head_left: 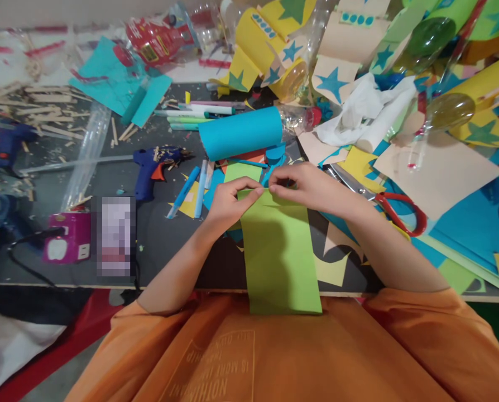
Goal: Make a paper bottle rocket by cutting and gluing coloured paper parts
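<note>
A long strip of green paper lies on the dark table and hangs over its near edge onto my orange shirt. My left hand pinches the strip's far left corner, fingers closed on it. My right hand pinches the far right corner the same way. The far edge of the strip looks folded over between the two hands. Just beyond my hands lies a roll of blue paper.
A blue glue gun lies left of my hands, with blue markers beside it. Red-handled scissors rest to the right. Paper scraps, star cut-outs, yellow paper rockets, plastic bottles and wooden sticks crowd the back.
</note>
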Demonstrator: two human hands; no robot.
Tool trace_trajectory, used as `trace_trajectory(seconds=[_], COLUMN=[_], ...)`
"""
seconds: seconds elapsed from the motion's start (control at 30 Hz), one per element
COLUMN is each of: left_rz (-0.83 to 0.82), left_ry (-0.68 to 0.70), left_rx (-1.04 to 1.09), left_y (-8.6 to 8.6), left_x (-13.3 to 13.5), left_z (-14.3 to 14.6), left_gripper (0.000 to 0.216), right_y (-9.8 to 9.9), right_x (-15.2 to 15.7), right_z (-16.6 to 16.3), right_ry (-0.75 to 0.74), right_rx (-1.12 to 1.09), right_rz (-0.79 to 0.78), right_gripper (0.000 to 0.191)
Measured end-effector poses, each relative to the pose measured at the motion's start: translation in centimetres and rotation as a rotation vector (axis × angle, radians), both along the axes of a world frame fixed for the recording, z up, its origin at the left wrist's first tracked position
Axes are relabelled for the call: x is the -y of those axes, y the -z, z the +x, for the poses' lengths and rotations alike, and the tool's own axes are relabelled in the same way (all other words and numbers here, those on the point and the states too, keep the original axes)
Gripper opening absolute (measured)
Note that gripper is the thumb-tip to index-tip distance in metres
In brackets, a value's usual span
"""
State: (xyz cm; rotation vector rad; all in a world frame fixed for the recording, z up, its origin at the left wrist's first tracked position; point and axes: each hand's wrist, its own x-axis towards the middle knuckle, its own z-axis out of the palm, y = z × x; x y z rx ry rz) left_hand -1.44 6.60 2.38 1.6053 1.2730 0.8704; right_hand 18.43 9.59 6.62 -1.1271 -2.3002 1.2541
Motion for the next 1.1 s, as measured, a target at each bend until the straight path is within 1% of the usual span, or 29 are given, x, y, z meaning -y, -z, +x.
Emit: trace_trajectory(seconds=[0.1,0.23,0.43,0.5,0.63,0.67,0.73,0.8,0.83,0.9,0.97,1.1], left_rz=[0.016,0.038,0.024,0.029,0.024,0.019,0.015,0.023,0.026,0.030,0.034,0.067], left_ry=[-0.022,-0.056,-0.021,-0.028,-0.086,-0.087,-0.083,-0.085,-0.086,-0.077,-0.062,-0.039], left_rx=[0.016,0.056,0.033,0.034,0.030,0.027,0.026,0.027,0.029,0.031,0.033,0.077], left_y=[-0.1,-0.1,-0.3,-0.3,-0.1,0.0,0.2,0.3,0.3,0.2,0.1,0.7], left_x=[0.0,-0.2,-0.5,-0.8,-1.2,-1.2,-1.2,-1.1,-1.1,-1.0,-1.0,-0.8], left_z=[-0.2,-0.4,-0.6,-0.9,-1.4,-1.4,-1.3,-1.1,-1.1,-1.0,-1.0,-1.2], left_gripper=[0.019,0.019,0.022,0.023,0.025,0.025,0.026,0.026,0.026,0.026,0.028,0.044], right_y=[-0.5,-1.3,-2.0,-2.4,-3.2,-3.2,-2.8,-2.0,-1.5,-0.7,-0.4,-1.0], right_x=[-0.6,-1.6,-2.5,-2.7,-2.7,-2.6,-2.1,-1.4,-1.1,-0.5,-0.1,-0.2], right_z=[1.1,3.3,5.9,6.6,7.7,7.6,7.0,5.8,5.0,3.6,2.6,2.2], right_ry=[-0.030,-0.041,-0.027,-0.003,0.095,0.080,-0.020,-0.140,-0.176,-0.199,-0.199,-0.152], right_rx=[0.030,0.075,0.158,0.210,0.304,0.306,0.270,0.233,0.234,0.273,0.315,0.293], right_rz=[-0.002,-0.049,-0.130,-0.124,-0.030,-0.010,0.025,0.098,0.147,0.238,0.280,0.214], right_gripper=[0.016,0.017,0.016,0.017,0.024,0.029,0.047,0.067,0.072,0.071,0.065,0.054])
